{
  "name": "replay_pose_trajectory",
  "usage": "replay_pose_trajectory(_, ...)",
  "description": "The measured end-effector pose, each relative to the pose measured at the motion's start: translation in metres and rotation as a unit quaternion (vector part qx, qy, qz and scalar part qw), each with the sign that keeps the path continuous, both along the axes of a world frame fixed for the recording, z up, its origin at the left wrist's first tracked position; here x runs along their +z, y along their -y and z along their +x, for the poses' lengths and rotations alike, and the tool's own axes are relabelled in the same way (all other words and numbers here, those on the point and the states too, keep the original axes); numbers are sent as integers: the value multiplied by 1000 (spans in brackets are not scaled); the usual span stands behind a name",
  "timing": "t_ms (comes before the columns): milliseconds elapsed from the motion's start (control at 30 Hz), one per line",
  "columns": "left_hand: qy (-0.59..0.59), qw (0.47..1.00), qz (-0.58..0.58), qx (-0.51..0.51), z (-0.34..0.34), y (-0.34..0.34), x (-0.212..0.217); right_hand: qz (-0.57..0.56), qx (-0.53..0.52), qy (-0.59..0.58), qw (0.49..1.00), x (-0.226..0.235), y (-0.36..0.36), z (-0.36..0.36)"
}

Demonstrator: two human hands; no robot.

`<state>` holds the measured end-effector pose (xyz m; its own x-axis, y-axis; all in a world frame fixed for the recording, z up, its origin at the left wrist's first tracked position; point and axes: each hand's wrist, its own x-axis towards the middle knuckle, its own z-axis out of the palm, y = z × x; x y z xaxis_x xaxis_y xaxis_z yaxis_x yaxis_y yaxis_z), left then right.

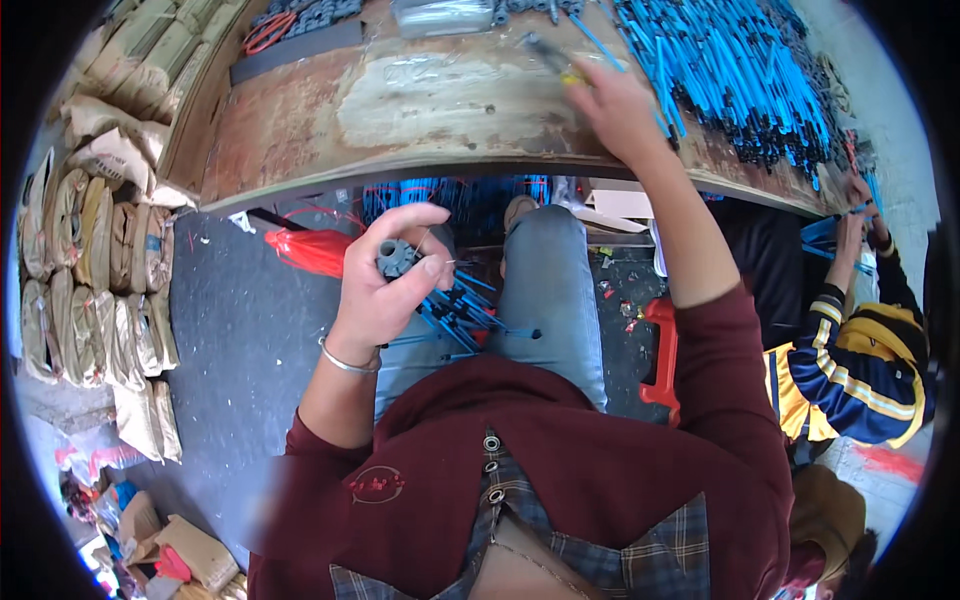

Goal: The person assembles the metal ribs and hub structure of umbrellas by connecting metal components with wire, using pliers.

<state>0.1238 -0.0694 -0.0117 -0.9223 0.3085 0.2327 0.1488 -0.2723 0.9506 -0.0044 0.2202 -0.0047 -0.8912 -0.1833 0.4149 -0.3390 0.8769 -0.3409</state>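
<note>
At the far left, tan sacks (pixel 90 260) are stacked on the floor. Nearer the middle, the left hand (pixel 385 285) is closed around a small grey plastic fitting (pixel 396 258), pinched between thumb and fingers above a bundle of thin blue rods (pixel 460 310) lying across the lap. The fitting looks light, rigid and a little slick, best held by its ribbed sides. Further right and far, the right hand (pixel 615 105) reaches onto the rusty table (pixel 420 110), fingers curled on a yellow-tipped rod (pixel 555 58), beside a large heap of blue rods (pixel 730 70); these look slender and slightly springy.
</note>
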Motion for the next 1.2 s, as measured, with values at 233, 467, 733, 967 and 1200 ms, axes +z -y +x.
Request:
replay_pose_trajectory(233,32,998,-43,14,-2,0,7,-635,224,296,678,-2,40,110)
replay_pose_trajectory(467,7,998,-58,15,2,-2,11,-129,182,-96,970,-3,65,121)
replay_pose_trajectory(733,58,991,-116,32,4,-2,14,133,192,-298,926,19,68,113)
replay_pose_trajectory(967,-34,989,-124,67,-2,-8,11,124,181,-166,961,26,57,130)
replay_pose_trajectory(1200,-72,984,-117,-112,6,-6,13,-84,376,402,831,48,25,139)
